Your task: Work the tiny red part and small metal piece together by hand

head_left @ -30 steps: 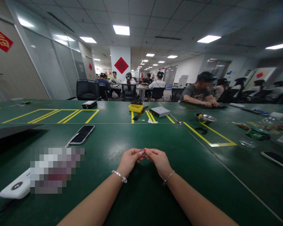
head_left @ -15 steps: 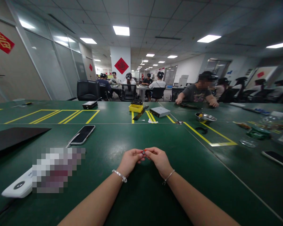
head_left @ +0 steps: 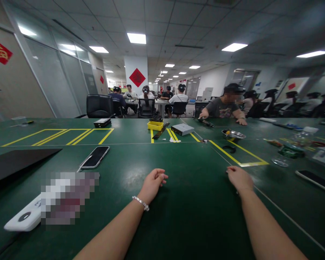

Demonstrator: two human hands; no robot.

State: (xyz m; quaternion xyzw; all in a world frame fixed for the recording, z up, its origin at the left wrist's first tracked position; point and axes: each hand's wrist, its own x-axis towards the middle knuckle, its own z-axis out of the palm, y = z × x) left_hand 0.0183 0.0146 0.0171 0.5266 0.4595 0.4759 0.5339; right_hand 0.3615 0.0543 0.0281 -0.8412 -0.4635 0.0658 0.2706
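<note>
My left hand (head_left: 154, 183) is over the middle of the green table (head_left: 189, 209). Its fingers are loosely bent and a little apart, and nothing shows in them. Well off to the right, my right hand (head_left: 240, 179) is closed, with its fingertips drawn together and pointing down near the tabletop. A tiny dark bit (head_left: 227, 171) shows at those fingertips, too small to name. The dark curved piece (head_left: 229, 149) on the table beyond is the thing nearest to my right hand.
Left are a phone (head_left: 95, 157), a white device (head_left: 25, 216) and a black panel (head_left: 18, 162). Farther back stand a yellow bin (head_left: 155, 126), a grey box (head_left: 182, 129) and a metal bowl (head_left: 233, 135). Another person (head_left: 223, 104) works across the table. Another phone (head_left: 315, 181) lies right.
My hands were together around a small orange-red and dark piece; now they are apart. My right hand has moved far right, and the piece no longer shows clearly. The person opposite has shifted a dark tool.
</note>
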